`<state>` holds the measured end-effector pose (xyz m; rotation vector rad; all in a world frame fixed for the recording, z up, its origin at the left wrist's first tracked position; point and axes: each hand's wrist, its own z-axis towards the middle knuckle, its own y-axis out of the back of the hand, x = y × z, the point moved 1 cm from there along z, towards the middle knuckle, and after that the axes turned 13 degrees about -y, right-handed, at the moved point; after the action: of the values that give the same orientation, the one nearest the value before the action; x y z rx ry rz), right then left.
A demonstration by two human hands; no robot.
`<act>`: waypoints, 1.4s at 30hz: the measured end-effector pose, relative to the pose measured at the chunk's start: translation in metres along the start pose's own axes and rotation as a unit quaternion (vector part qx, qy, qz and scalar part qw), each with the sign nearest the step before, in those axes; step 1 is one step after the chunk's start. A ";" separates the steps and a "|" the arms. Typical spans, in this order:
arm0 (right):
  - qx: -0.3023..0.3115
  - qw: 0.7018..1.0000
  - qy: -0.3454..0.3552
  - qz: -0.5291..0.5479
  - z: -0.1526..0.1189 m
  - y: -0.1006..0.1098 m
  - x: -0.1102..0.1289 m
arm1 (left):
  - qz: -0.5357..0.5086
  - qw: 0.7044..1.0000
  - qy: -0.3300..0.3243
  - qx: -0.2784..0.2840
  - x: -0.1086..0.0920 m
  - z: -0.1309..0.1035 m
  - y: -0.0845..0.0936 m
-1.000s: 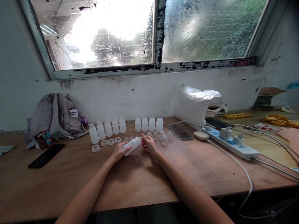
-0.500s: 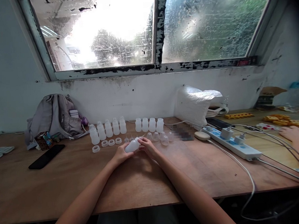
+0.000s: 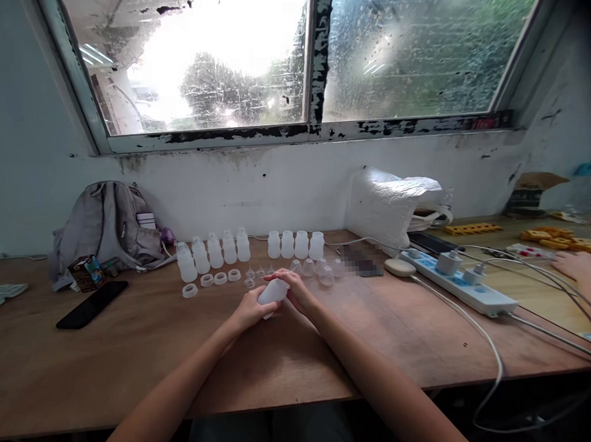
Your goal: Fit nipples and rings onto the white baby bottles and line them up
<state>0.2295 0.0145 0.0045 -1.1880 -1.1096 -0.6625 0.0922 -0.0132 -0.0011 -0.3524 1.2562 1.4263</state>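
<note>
A white, frosted baby bottle (image 3: 274, 291) is held tilted over the table, between my two hands. My left hand (image 3: 248, 310) is closed around its body. At its upper right end, the fingers of my right hand (image 3: 296, 291) are curled over it, so that end is mostly hidden. Behind my hands lie several clear nipples (image 3: 260, 272), partly covered by my fingers. White collar rings (image 3: 220, 279) lie to their left, and clear domed caps (image 3: 308, 268) to their right. Several bottles with nipples fitted (image 3: 215, 252) stand in a row farther back, beside several open-topped bottles (image 3: 301, 244).
A black phone (image 3: 93, 305), a small carton (image 3: 86, 274) and a grey backpack (image 3: 106, 226) are on the left. To the right are a white power strip (image 3: 459, 283) with cables, a round white device (image 3: 399, 268) and a foil bag (image 3: 382, 206). Another person's hand (image 3: 573, 264) is at far right.
The bottle has turned so that its base tips toward me and has shifted slightly right. My right hand's fingers have moved up over its end.
</note>
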 end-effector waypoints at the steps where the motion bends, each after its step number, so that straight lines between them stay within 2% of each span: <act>1: -0.007 1.000 0.005 -0.005 0.001 0.000 -0.001 | 0.018 1.000 -0.009 0.000 -0.001 -0.001 0.000; 9: -0.032 0.997 0.026 -0.068 0.004 0.002 -0.003 | 0.146 0.986 -0.071 -0.021 -0.006 -0.006 -0.001; 12: -0.106 0.982 0.051 -0.148 0.009 0.008 -0.006 | 0.224 0.969 -0.101 -0.032 0.000 -0.004 0.003; 16: -0.194 0.933 0.123 -0.275 0.014 0.023 -0.003 | 0.302 0.944 -0.128 -0.039 0.010 -0.002 0.011; 18: -0.274 0.889 0.171 -0.326 0.014 0.034 0.004 | 0.329 0.932 -0.145 -0.042 0.013 -0.001 0.015; 19: -0.330 0.852 0.191 -0.360 0.013 0.040 0.008 | 0.339 0.927 -0.151 -0.040 0.014 -0.001 0.016; 21: -0.433 0.757 0.210 -0.443 0.011 0.052 0.016 | 0.354 0.921 -0.159 -0.035 0.016 -0.002 0.017; 23: -0.496 0.680 0.188 -0.506 0.009 0.064 0.021 | 0.364 0.917 -0.162 -0.033 0.017 -0.002 0.018; 25: -0.520 0.647 0.131 -0.542 0.010 0.074 0.022 | 0.370 0.914 -0.159 -0.033 0.018 -0.002 0.020; 28: -0.495 0.657 0.059 -0.566 0.013 0.085 0.020 | 0.374 0.915 -0.147 -0.035 0.021 -0.002 0.021; 32: -0.449 0.700 0.113 -0.544 0.018 0.089 0.021 | 0.380 0.915 -0.134 -0.027 0.024 -0.002 0.024; 35: -0.452 0.712 0.118 -0.524 0.020 0.089 0.023 | 0.390 0.912 -0.126 -0.017 0.026 -0.001 0.024; 39: -0.433 0.730 0.031 -0.528 0.017 0.087 0.027 | 0.399 0.909 -0.121 -0.007 0.026 -0.002 0.024; 42: -0.415 0.724 -0.023 -0.551 0.015 0.085 0.028 | 0.400 0.908 -0.122 -0.006 0.025 -0.001 0.024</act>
<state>0.3090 0.0574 -0.0027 -1.1428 -1.5991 -2.2539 0.0631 0.0043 -0.0101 0.3873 1.2321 2.0860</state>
